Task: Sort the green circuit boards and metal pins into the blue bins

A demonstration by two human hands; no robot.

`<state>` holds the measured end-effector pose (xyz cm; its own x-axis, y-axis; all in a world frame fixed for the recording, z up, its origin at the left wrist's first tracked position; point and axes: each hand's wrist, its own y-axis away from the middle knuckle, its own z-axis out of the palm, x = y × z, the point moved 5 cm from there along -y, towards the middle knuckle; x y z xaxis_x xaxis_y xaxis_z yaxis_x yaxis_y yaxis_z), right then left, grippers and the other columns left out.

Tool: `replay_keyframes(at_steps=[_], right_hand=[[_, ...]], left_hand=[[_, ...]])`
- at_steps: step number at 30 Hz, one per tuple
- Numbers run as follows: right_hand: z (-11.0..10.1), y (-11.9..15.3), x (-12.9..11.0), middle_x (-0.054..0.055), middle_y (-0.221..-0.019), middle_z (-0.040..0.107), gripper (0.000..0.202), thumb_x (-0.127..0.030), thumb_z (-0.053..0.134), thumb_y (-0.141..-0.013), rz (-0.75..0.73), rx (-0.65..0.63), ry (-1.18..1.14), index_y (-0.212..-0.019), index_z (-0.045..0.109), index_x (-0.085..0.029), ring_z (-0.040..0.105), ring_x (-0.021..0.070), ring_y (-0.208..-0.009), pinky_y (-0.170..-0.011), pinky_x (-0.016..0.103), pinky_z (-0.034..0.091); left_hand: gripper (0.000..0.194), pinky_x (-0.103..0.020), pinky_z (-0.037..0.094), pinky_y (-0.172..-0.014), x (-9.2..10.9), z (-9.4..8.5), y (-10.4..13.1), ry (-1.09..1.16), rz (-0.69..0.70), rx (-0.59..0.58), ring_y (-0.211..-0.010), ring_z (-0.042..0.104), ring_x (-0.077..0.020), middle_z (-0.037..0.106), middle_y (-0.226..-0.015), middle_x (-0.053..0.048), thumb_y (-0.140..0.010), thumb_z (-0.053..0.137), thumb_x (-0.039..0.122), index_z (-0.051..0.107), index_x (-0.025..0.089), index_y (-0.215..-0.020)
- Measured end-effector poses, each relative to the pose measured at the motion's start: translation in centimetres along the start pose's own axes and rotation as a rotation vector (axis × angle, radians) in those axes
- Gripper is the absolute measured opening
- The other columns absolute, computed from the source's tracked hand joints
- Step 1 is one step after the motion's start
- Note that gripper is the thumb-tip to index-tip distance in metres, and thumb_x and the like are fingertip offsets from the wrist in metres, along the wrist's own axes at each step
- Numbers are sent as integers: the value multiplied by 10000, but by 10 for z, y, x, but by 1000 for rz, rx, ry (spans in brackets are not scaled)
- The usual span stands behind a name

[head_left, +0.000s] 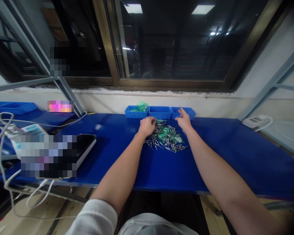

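A loose pile of blind rivets (156, 141), shiny metal with thin stems, lies on the blue table (107, 156). Green plastic packets (164, 135) are mixed in among them. My left hand (147, 126) is at the pile's upper left edge with its fingers curled in; anything inside them is hidden. On the other side, my right hand (183, 120) is at the front of the right blue bin (191, 113), fingers apart, and no object shows in it. The middle blue bin (159, 112) sits between my hands. Green plastic bags (142, 106) fill part of the left blue bin (136, 114).
On the left is a dark-screened device (84, 143), partly blurred out, with white cables (42, 186) hanging at the table edge. A white power strip (257, 121) lies at the far right. Grey metal posts (68, 96) and a window (171, 42) stand behind.
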<state>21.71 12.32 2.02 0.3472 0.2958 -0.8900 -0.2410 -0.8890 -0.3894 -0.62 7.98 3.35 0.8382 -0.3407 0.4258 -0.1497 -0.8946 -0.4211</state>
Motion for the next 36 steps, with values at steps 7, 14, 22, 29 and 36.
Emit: replay_keyframes(at_steps=[7,14,22,29,36], right_hand=[[15,17,-16,101,-1121,633,569,-192,569,-633,-140,-129,295,-1202,567,-158,548,254,-1044,-930,398,414],[42,38,-16,123,-1083,632,333,-390,571,-726,-101,-407,724,-970,702,-205,499,311,-1080,-911,423,384],[45,41,-20,60,-846,715,177,-225,568,-722,-139,-450,548,-791,729,-203,637,203,-848,-792,272,448],[45,42,-19,40,-733,708,156,-193,597,-679,-203,-363,416,-761,728,-213,640,189,-712,-725,287,478],[39,40,-27,26,-738,700,145,-221,591,-703,-266,-280,406,-783,713,-223,628,187,-725,-748,313,469]], left_hand=[[312,-303,430,-913,2,5,3,-50,29,-97,-1052,575,-209,638,-1130,-69,-835,502,312,625,196,-1097],[337,-297,421,-945,7,18,7,-119,151,-188,-1081,563,-204,618,-1186,-43,-854,454,363,631,229,-1107],[303,-299,451,-897,5,19,6,-89,138,-184,-1005,598,-208,655,-1104,-43,-829,485,353,661,234,-1045],[243,-301,449,-890,7,18,6,-61,91,-167,-982,601,-207,668,-1070,-37,-807,536,335,682,242,-978],[301,-330,424,-920,10,13,7,-61,91,-103,-1065,555,-221,629,-1126,-55,-803,553,341,640,235,-1071]])
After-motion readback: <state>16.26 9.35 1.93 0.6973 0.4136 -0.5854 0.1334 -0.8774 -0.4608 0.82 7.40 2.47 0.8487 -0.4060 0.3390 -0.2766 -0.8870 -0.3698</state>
